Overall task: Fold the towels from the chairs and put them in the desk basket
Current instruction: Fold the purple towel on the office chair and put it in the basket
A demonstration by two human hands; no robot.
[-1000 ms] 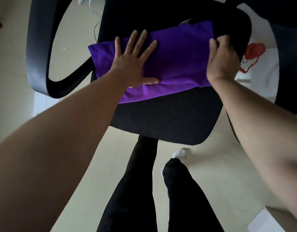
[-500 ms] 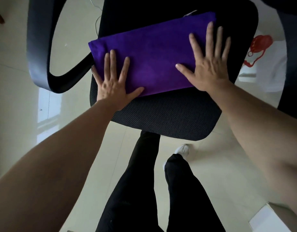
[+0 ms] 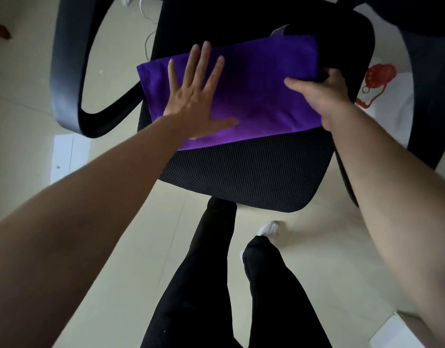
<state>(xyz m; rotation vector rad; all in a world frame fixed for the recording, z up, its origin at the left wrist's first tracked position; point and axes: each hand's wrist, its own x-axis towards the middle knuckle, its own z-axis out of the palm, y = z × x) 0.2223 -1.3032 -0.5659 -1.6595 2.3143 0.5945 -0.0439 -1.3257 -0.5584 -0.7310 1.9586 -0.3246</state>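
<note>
A purple towel [image 3: 261, 79], folded into a wide rectangle, lies across the black mesh seat of an office chair [image 3: 244, 172]. My left hand [image 3: 198, 96] presses flat on the towel's left half, fingers spread. My right hand [image 3: 321, 96] grips the towel's right edge: the thumb lies on top and the fingers curl under the cloth. The desk basket is not in view.
The chair's curved black armrest [image 3: 68, 79] arcs at the left, and a second dark chair part [image 3: 432, 96] stands at the right. A white bag with a red print [image 3: 379, 79] lies on the pale tiled floor. My legs in black trousers stand in front of the seat.
My left hand slid up from the towel's near-left edge onto its left half. My right hand went from lying flat on the towel to gripping its right edge.
</note>
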